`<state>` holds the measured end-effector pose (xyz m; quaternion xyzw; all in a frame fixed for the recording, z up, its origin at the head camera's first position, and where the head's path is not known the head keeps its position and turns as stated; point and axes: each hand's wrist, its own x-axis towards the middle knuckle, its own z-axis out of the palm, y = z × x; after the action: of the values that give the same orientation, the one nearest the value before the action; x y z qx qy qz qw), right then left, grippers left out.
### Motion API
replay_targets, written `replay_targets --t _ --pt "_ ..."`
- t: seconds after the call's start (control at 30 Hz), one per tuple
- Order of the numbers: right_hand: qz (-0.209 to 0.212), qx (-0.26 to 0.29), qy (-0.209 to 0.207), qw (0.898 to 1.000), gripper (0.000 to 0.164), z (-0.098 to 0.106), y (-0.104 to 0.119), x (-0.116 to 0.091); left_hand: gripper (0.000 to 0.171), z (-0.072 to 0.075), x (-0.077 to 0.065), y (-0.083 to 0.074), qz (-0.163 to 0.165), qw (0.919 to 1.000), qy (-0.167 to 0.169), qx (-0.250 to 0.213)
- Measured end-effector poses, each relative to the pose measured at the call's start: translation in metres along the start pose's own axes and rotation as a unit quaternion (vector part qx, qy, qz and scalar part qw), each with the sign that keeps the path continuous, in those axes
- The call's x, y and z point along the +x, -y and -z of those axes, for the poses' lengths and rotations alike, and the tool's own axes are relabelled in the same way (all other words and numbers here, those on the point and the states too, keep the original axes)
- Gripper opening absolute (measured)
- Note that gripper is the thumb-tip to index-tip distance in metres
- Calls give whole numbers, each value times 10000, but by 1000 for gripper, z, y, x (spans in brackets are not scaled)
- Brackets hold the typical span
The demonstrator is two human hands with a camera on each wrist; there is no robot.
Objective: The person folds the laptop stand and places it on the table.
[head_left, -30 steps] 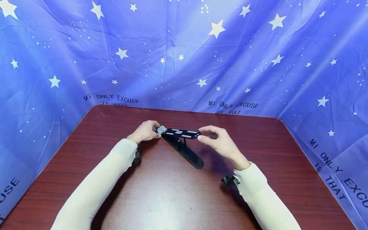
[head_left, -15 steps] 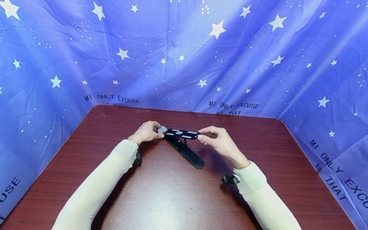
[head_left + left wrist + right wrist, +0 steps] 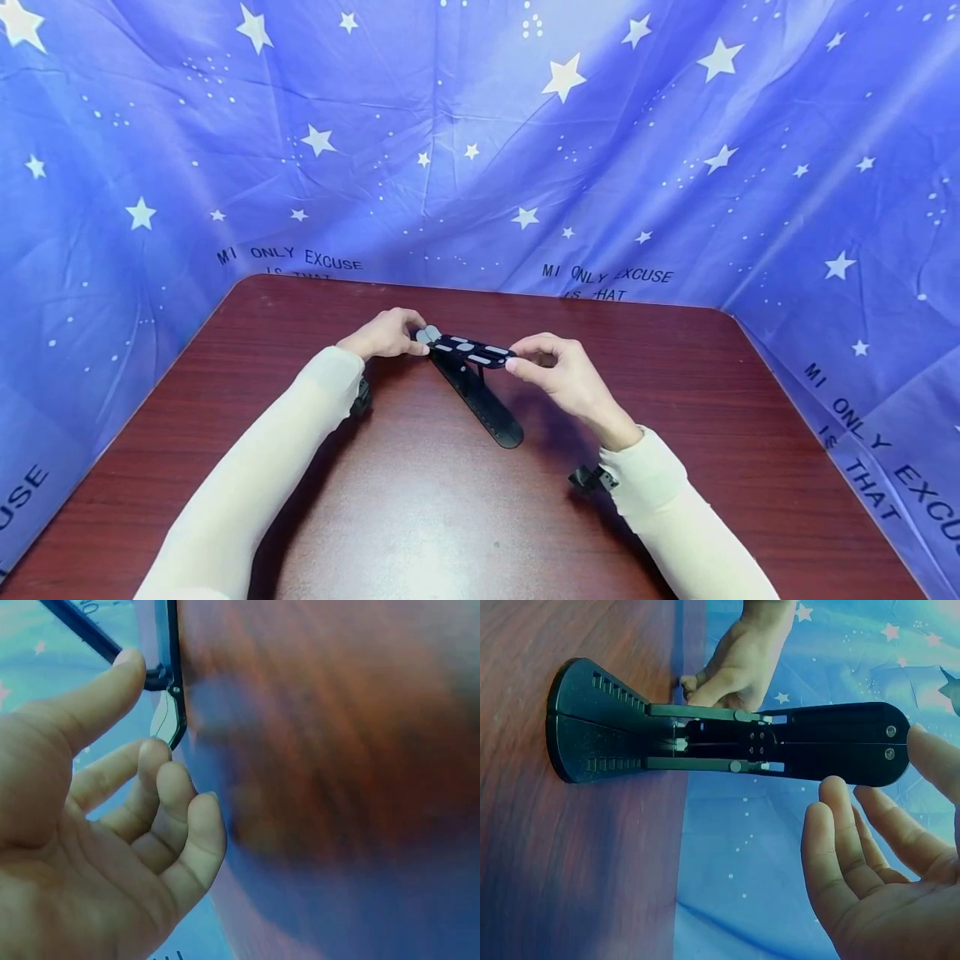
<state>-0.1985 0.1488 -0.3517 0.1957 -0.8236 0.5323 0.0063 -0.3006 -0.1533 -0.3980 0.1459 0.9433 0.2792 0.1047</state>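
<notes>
Shifting slightly rightward since the earlier frame, the left hand is pinching the grey-padded end of a black folding stand, which is resting part-open on the table; the right hand, drifting slightly left, is pinching the stand's raised end.

Head view: left sleeve and right sleeve cut off at the bottom, table too — lower lettering part hidden behind its far edge. Left wrist: stand cropped at top, tabletop blurred, left hand cut off at left. Right wrist — right hand cropped at right.
</notes>
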Motion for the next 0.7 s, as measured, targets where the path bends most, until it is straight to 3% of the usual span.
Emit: replay_targets --t 0.23,0.37,0.57,0.7 --pt "-136 50 160 9998 25 -5 19 -8 54 2 10 -5 -67 9994 292 -146" --pt "-60 8 131 9999 24 -9 39 -15 57 0 16 -8 19 9976 464 -509" --pt "-75 -73 73 9999 26 -13 45 -18 58 -2 23 -14 300 9879 776 -1308" --pt "-130 -172 36 9998 26 -15 47 -19 58 -3 27 -18 348 9852 873 -1435"
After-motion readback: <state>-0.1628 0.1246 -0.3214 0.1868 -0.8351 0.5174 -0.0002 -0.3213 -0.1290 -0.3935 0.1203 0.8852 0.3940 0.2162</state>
